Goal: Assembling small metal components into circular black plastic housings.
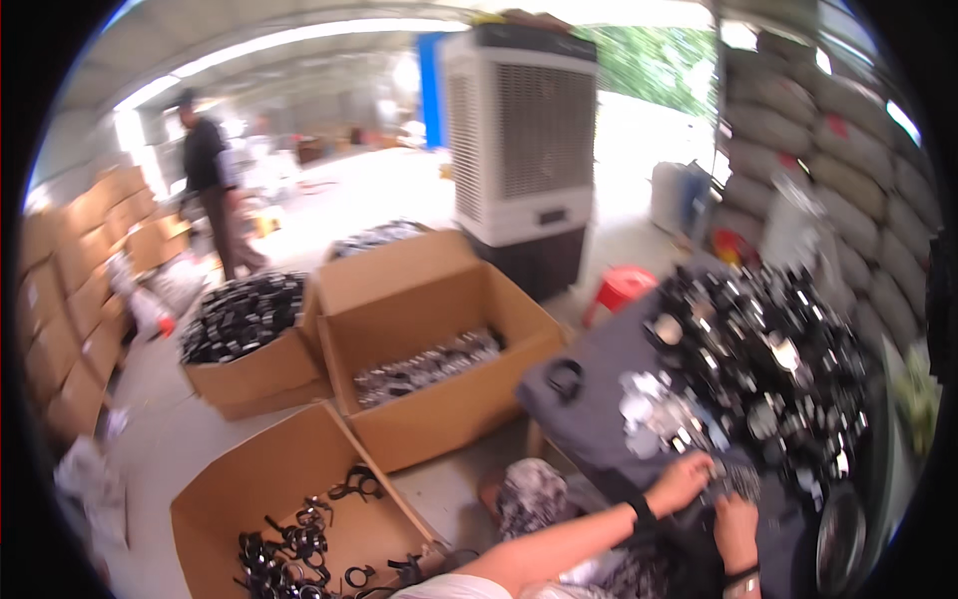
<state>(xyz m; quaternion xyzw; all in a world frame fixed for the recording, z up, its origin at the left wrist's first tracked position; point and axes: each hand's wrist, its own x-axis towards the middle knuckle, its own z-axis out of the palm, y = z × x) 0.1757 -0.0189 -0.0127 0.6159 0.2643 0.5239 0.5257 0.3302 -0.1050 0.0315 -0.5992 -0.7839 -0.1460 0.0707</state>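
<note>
My left hand (681,483) and my right hand (736,521) are close together at the near edge of a dark cloth-covered table (589,424). Both have their fingers closed around or against a small grey, patterned piece (739,483), too blurred to name. Just beyond them lies a small heap of silvery discs (647,409). Behind and to the right rises a large pile of black and shiny round parts (773,349). A single black ring-shaped clip (565,380) rests on the table's left corner.
An open carton (289,449) at lower left holds black ring clips. Beyond it stand a carton of clear pieces (449,429) and a carton of black parts (259,384). An air cooler (529,130), red stool (621,290) and stacked sacks (848,150) are farther back. A person (208,180) stands far left.
</note>
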